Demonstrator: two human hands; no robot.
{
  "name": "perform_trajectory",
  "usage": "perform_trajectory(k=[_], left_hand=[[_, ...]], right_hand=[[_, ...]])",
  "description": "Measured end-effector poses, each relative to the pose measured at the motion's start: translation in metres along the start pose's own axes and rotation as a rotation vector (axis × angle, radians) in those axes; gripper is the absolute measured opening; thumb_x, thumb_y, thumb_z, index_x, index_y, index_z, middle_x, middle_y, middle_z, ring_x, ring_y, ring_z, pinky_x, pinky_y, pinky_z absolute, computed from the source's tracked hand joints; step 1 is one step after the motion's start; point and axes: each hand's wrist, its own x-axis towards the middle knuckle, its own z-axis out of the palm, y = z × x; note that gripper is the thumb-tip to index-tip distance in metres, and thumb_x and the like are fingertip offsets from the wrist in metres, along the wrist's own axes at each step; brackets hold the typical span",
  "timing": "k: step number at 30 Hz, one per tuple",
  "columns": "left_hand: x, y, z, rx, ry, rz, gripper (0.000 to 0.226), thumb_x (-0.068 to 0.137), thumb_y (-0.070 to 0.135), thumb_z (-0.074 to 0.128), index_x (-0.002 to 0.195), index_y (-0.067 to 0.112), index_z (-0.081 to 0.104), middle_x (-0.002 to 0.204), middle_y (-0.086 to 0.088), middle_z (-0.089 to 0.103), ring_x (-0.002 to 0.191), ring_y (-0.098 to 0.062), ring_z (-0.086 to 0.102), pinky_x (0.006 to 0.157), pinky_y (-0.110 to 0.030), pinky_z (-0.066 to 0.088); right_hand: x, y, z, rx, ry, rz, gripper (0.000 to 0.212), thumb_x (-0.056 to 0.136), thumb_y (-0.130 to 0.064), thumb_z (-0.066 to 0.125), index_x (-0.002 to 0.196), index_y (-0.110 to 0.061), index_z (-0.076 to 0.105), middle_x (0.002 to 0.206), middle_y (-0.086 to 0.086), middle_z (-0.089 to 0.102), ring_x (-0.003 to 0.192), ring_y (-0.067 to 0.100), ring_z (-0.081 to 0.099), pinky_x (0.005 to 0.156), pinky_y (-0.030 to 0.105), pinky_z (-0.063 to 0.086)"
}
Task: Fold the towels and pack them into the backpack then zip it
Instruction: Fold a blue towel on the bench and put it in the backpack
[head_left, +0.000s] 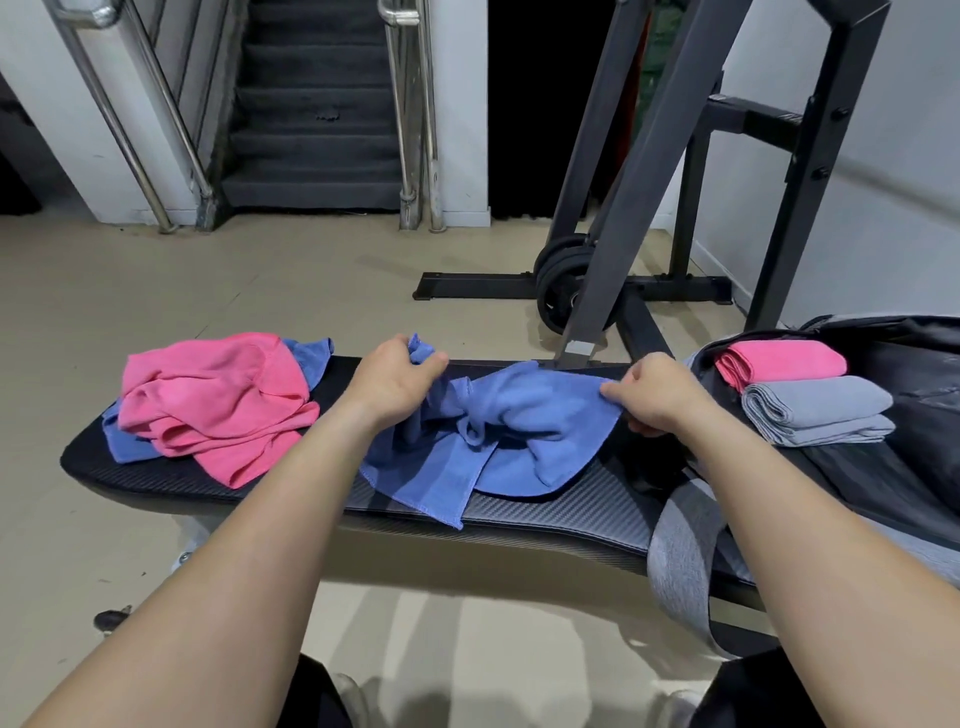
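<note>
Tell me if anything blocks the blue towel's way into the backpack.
Nothing visible does. The left hand and right hand grip the blue towel; the open backpack lies to its right, holding a folded pink towel and grey towels.

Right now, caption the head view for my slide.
Left hand and right hand grip a crumpled blue towel on the bench.

My forearms (249, 519) run bare down to the left hand (392, 382) and right hand (657, 397). At the bottom edge I see black trousers (753, 699) and pale, blurred shoes (354, 699).
</note>
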Motion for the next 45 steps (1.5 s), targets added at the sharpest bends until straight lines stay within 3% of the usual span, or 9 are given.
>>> perform_trajectory(k=[7,11,14,18,21,29,34,40,45], left_hand=[[-0.018,0.008,0.01,0.059,0.044,0.069,0.03,0.091,0.032,0.063,0.071,0.01,0.066,0.072,-0.015,0.067,0.074,-0.03,0.06,0.067,-0.04,0.049],[-0.029,0.023,0.02,0.024,0.017,0.135,0.019,0.086,0.032,0.07,0.077,0.015,0.073,0.072,-0.006,0.068,0.068,-0.015,0.059,0.067,-0.04,0.05],[-0.039,0.031,0.027,-0.08,-0.037,0.141,0.012,0.08,0.033,0.08,0.086,0.024,0.074,0.071,0.008,0.067,0.058,0.0,0.053,0.061,-0.024,0.046],[-0.047,0.033,0.034,-0.146,-0.074,0.122,0.027,0.075,0.038,0.086,0.089,0.026,0.066,0.068,0.0,0.068,0.065,-0.014,0.063,0.072,-0.039,0.055],[-0.05,0.033,0.034,-0.228,-0.122,0.07,0.021,0.081,0.025,0.082,0.091,0.021,0.064,0.071,-0.002,0.073,0.063,-0.02,0.067,0.073,-0.049,0.06],[-0.051,0.03,0.026,-0.138,-0.006,0.026,0.013,0.083,0.023,0.08,0.078,0.018,0.068,0.074,0.001,0.072,0.068,-0.016,0.07,0.072,-0.036,0.061],[-0.056,0.035,0.026,-0.274,-0.07,-0.001,0.009,0.09,0.01,0.069,0.095,0.01,0.062,0.065,-0.002,0.065,0.06,-0.02,0.071,0.062,-0.034,0.062],[-0.06,0.04,0.025,-0.392,-0.17,-0.016,0.019,0.094,0.001,0.055,0.096,0.009,0.073,0.079,-0.01,0.075,0.076,-0.023,0.076,0.073,-0.03,0.062],[-0.059,0.039,0.023,-0.426,-0.22,-0.037,0.017,0.086,-0.001,0.067,0.1,0.008,0.072,0.077,-0.011,0.077,0.085,-0.022,0.076,0.081,-0.031,0.062]], right_hand=[[-0.021,-0.032,0.012,-0.067,-0.19,-0.214,0.04,0.085,-0.038,0.077,0.059,-0.016,0.055,0.046,-0.009,0.05,0.046,0.009,0.044,0.054,0.026,0.04],[-0.034,-0.05,0.026,0.153,-0.305,-0.277,0.027,0.09,-0.027,0.074,0.076,-0.006,0.064,0.06,-0.001,0.055,0.053,0.01,0.05,0.053,0.024,0.044],[-0.041,-0.057,0.031,0.273,-0.365,-0.265,0.018,0.089,-0.018,0.074,0.095,-0.002,0.069,0.071,0.003,0.062,0.063,0.014,0.059,0.06,0.031,0.05],[-0.043,-0.056,0.032,0.369,-0.409,-0.288,0.013,0.086,-0.003,0.071,0.099,-0.004,0.072,0.067,-0.001,0.058,0.062,0.012,0.057,0.064,0.028,0.051],[-0.043,-0.053,0.031,0.393,-0.384,-0.305,0.007,0.086,0.002,0.068,0.093,0.002,0.071,0.064,0.0,0.051,0.054,0.005,0.05,0.061,0.024,0.048],[-0.041,-0.05,0.027,0.48,-0.285,-0.253,0.013,0.091,-0.007,0.067,0.086,0.002,0.074,0.067,0.004,0.064,0.058,0.009,0.053,0.061,0.024,0.045],[-0.044,-0.05,0.028,0.433,-0.302,-0.298,0.015,0.093,-0.013,0.07,0.084,-0.002,0.074,0.059,-0.006,0.064,0.051,0.004,0.055,0.059,0.022,0.045],[-0.046,-0.053,0.028,0.415,-0.261,-0.359,0.008,0.085,-0.014,0.08,0.087,-0.008,0.075,0.069,0.005,0.073,0.06,0.01,0.066,0.059,0.023,0.049],[-0.046,-0.051,0.026,0.403,-0.271,-0.376,0.008,0.084,-0.014,0.08,0.09,-0.01,0.076,0.077,0.009,0.076,0.067,0.012,0.069,0.064,0.026,0.054]])
